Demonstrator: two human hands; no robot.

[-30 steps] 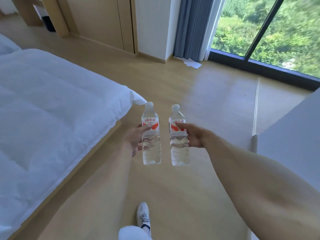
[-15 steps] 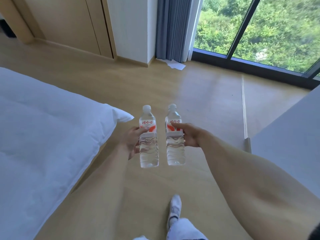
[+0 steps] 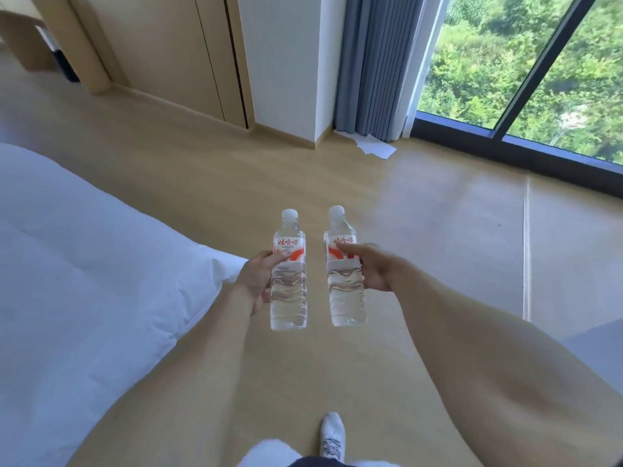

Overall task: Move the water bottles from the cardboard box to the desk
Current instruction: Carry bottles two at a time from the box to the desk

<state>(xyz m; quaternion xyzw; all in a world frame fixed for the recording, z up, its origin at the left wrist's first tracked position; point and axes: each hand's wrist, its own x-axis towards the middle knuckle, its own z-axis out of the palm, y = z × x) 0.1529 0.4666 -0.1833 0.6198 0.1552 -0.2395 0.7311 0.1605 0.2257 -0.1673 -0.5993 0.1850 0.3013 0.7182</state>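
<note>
we carry two water bottles out in front of us over the wood floor (image 3: 421,237), one per hand, upright and side by side but not touching. the left hand (image 3: 258,281) is clamped around the left bottle (image 3: 289,291) at its label band, thumb across the front; the right hand (image 3: 372,267) is clamped the same way on the right bottle (image 3: 345,288), fingers hidden behind it. neither the cardboard box nor the counter is clearly in view, so we judge this mid-carry. risks as we read them: each grip sits at mid-height on smooth, thin clear plastic, and a full bottle could slide down through the fingers if the hold loosens; the ribbed lower body gives some purchase but will dent under squeeze. the bottles hang close together, so a swing in step could knock them. the bed (image 3: 84,281) corner lies just left of our path, and a shoe (image 3: 332,436) shows near below, so a clipped quilt edge could jolt the carry. loose white paper (image 3: 374,148) lies far ahead by the grey curtain (image 3: 374,65), slippery underfoot if we pass there. caps are white, labels white with red print, the water clear and still.
</note>
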